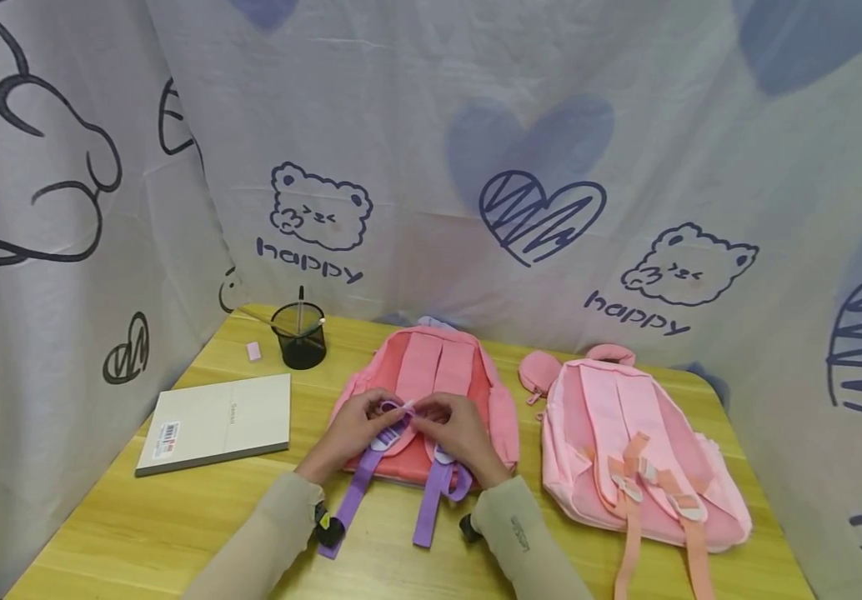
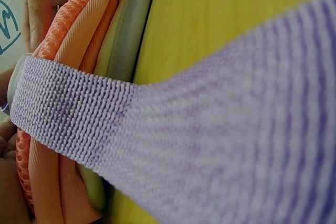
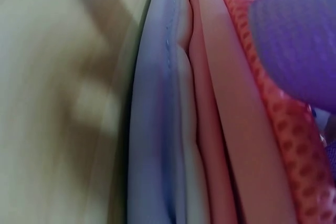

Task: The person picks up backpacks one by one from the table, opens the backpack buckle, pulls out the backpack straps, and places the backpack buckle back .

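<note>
Purple strap (image 2: 173, 145) webbing fills the left wrist view, stretched across the edge of the coral backpack (image 2: 63, 35) with yellow table (image 2: 220, 24) behind it. Right wrist view, blurred: stacked pink and grey fabric layers of the same bag, orange mesh at the right, a purple strap end in the upper corner.

Head view gives the layout the wrist views lack. Coral backpack (image 1: 431, 392) lies back-side up at the middle of the table (image 1: 176, 517), two purple straps (image 1: 431, 500) trailing toward the person. Left hand (image 1: 356, 425) and right hand (image 1: 457, 429) meet over the lower back panel, fingers (image 1: 393, 410) of both curled in and pinching a small purple strap loop with a pale buckle (image 1: 398, 408) between them. Loop sits right at the fingertips, just above where the left strap leaves the bag.

Containers: black mesh pen cup (image 1: 299, 335) at the far left of the table, holding a couple of thin sticks, pens or pencils, cannot tell which. Small pink eraser (image 1: 253, 351) just beside it. Closed notebook (image 1: 217, 421) left of the bag.

Second, lighter pink backpack (image 1: 633, 450) to the right, also back-side up, peach straps hanging off the near edge. Small round pink pouch (image 1: 539, 371) touches its upper left corner.
</note>
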`<action>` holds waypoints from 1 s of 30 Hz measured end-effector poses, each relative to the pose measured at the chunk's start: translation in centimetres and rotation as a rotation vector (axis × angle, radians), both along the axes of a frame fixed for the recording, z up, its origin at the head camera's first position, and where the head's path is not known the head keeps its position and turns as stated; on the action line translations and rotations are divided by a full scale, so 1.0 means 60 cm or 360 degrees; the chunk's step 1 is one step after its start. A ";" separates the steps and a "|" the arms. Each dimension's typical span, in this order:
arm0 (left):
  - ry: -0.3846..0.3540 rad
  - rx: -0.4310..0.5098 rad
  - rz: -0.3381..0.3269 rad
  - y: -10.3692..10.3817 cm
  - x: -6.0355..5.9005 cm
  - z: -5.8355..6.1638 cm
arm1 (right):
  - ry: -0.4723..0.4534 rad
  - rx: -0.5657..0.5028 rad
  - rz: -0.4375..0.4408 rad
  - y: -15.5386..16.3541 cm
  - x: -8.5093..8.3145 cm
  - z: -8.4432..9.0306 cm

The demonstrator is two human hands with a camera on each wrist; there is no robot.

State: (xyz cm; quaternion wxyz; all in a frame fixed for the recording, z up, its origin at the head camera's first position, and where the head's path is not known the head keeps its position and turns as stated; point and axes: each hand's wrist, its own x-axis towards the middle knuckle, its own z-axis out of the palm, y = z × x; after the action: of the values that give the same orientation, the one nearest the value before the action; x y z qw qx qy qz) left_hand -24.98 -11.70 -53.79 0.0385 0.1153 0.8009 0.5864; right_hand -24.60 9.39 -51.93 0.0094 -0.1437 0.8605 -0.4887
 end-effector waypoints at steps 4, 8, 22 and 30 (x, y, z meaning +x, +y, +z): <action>-0.0008 -0.0002 0.0021 -0.001 0.001 0.001 | -0.0013 0.0007 -0.0047 0.002 0.002 0.001; -0.0001 -0.0012 0.0002 -0.001 0.000 -0.001 | 0.0004 -0.0013 -0.0045 0.002 0.002 0.003; 0.0014 -0.0010 -0.0021 0.003 -0.001 -0.001 | 0.0015 -0.0168 -0.0024 -0.004 0.004 0.003; 0.0011 -0.0076 -0.0067 0.005 -0.002 -0.003 | 0.0023 -0.0036 0.0021 -0.003 -0.005 0.010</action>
State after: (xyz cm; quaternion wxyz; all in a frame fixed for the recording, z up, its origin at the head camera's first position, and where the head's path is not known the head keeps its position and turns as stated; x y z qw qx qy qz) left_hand -25.12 -11.43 -53.96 0.0507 0.1332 0.8122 0.5657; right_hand -24.90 9.19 -51.34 0.0045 -0.1530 0.8539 -0.4973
